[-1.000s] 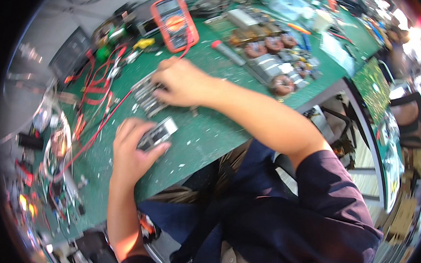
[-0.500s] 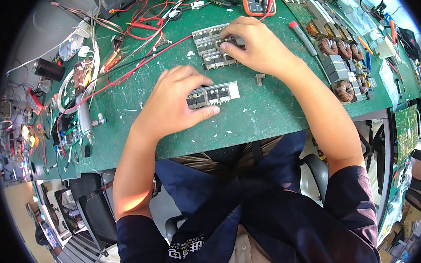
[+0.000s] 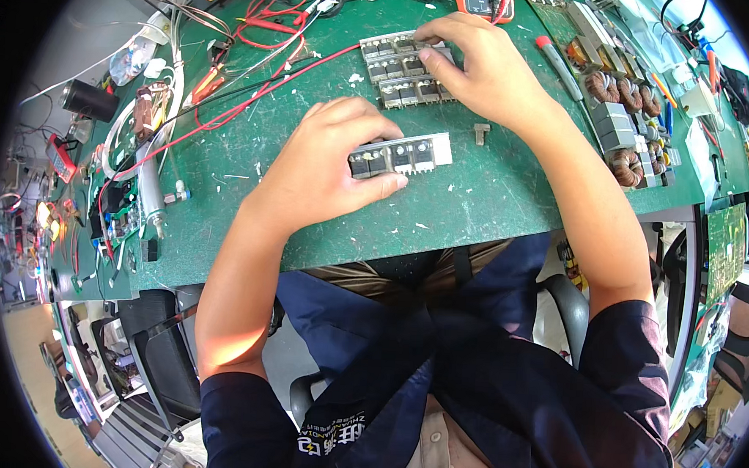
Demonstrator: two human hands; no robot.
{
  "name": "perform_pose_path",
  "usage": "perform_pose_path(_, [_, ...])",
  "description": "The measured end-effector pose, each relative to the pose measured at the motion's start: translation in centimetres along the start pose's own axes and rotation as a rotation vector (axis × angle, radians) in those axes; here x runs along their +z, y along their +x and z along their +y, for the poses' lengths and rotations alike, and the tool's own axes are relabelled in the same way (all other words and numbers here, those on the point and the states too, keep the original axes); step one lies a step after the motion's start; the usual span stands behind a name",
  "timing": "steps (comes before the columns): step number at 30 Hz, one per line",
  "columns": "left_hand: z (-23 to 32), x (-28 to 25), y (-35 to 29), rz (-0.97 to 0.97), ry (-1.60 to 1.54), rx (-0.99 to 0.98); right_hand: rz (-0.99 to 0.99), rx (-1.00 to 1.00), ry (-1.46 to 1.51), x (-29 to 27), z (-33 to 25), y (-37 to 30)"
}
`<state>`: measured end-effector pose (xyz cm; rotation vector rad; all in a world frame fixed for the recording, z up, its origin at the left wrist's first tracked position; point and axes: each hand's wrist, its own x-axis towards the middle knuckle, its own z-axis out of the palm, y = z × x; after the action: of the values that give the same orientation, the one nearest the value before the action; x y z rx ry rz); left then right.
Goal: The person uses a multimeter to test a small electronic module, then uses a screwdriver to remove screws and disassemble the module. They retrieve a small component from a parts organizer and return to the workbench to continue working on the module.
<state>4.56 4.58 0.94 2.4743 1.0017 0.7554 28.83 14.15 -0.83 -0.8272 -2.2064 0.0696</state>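
My left hand (image 3: 323,168) is closed on a metal heatsink strip (image 3: 412,155) carrying a row of black transistors. Its thumb lies along the lower edge by the pins, with the fingers behind, and the strip's left end is hidden in the hand. Farther off, my right hand (image 3: 489,70) has thumb and fingers curled over the right end of similar strips (image 3: 392,67), set in rows one below another. Its fingertips cover part of the upper rows. Beside them, below the right wrist, sits a small grey metal piece (image 3: 481,133).
On the green bench top (image 3: 306,239), red and black leads and wires lie to the left. An orange multimeter (image 3: 486,1) stands at the back. To the right are a pen-like tool (image 3: 559,68) with a red end and a circuit board with copper coils (image 3: 602,87).
The whole view has shifted, so the bench things appear farther right and higher. Both hands keep nearly the same places over the strips, and the left hand still holds its strip.
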Motion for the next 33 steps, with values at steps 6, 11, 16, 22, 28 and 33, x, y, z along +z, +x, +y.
perform_pose_path(6, [-0.1, 0.7, 0.1, 0.038, 0.028, 0.030, 0.011, 0.068, -0.024, -0.5, 0.6, -0.1])
perform_pose_path(11, [0.0, 0.5, 0.1, -0.014, 0.052, -0.009, 0.048, 0.145, -0.010, -1.8, 1.4, 0.1])
perform_pose_path(16, [0.3, 0.3, 0.4, -0.098, 0.017, 0.028, 0.048, 0.193, -0.032, -2.4, 1.9, 0.2])
perform_pose_path(22, [0.8, 0.7, 0.9, -0.050, -0.012, 0.059, 0.050, 0.192, -0.058, -2.7, 2.7, 0.1])
perform_pose_path(28, [0.9, 0.3, 0.9, -0.110, 0.036, 0.055, 0.086, 0.218, -0.076, -2.6, 3.3, 0.3])
perform_pose_path(33, [0.9, 0.2, 0.7, -0.069, 0.017, 0.100, 0.088, 0.235, -0.081, -2.7, 3.5, 0.3])
